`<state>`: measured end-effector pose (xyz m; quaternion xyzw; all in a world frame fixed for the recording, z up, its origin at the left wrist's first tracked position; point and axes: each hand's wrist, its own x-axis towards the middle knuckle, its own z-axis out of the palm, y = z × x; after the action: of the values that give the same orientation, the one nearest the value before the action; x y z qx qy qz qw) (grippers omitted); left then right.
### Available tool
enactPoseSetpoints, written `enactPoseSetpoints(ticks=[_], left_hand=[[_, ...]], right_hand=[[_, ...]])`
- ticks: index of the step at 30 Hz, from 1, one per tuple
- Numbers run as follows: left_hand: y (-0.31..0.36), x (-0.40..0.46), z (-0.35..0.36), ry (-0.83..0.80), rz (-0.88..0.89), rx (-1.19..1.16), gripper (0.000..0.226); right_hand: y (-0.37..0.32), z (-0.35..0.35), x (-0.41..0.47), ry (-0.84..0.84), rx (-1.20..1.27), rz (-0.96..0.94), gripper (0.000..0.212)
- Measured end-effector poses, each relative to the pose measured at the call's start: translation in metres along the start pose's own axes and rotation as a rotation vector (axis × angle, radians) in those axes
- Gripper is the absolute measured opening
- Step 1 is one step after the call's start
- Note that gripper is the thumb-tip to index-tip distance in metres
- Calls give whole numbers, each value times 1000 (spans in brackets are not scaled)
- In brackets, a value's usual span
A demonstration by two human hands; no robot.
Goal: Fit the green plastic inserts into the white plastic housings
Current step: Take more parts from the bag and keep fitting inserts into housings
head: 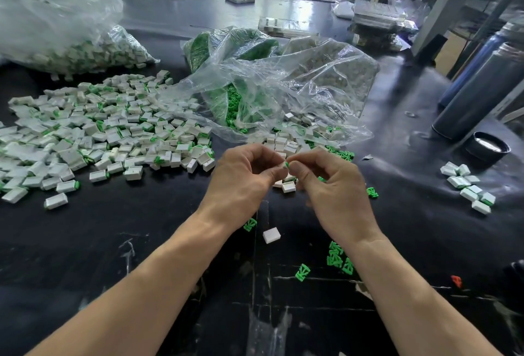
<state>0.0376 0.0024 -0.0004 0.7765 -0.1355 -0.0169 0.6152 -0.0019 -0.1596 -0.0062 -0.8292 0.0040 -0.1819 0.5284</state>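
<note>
Pinched part [286, 164] mostly finger-hidden

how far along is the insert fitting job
Done: a large pile of fitted housings lies at left. In hand: left hand and right hand pinch one piece together. Left: loose green inserts on the table and a bag of inserts behind.

Two bare forearms entered from the lower edge of the frame, one from the lower left and one from the lower right. No sleeve, glove, watch, ring or band was worn on either. The left hand [243, 177] and the right hand [334, 185] were likewise uncovered at centre frame. Fingernails appeared short and unpainted where visible. Tendons and veins showed along both wrists. No markings were observed on either arm.
</note>
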Motion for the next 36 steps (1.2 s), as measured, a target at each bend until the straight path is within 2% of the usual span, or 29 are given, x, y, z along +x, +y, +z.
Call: enactPoseSetpoints(ticks=[10, 14, 20, 27, 32, 36], left_hand=[[2, -4, 0, 14, 71, 305, 16], [5, -5, -3, -10, 121, 392, 16], [4, -3, -4, -16, 66, 343, 16], [2, 0, -4, -2, 91, 361, 16], [-3, 3, -7, -4, -3, 118, 18], [-1, 3, -7, -33, -46, 19, 14]], right_hand=[[-1, -9, 4, -94, -295, -206, 5], [-4, -10, 1, -128, -337, -215, 5], [-5, -7, 2, -101, -337, -169, 9], [-1, -4, 3, -65, -339, -149, 8], [7, -4, 6, -117, -72, 20, 13], [10, -1, 5, -104, -37, 15, 13]])
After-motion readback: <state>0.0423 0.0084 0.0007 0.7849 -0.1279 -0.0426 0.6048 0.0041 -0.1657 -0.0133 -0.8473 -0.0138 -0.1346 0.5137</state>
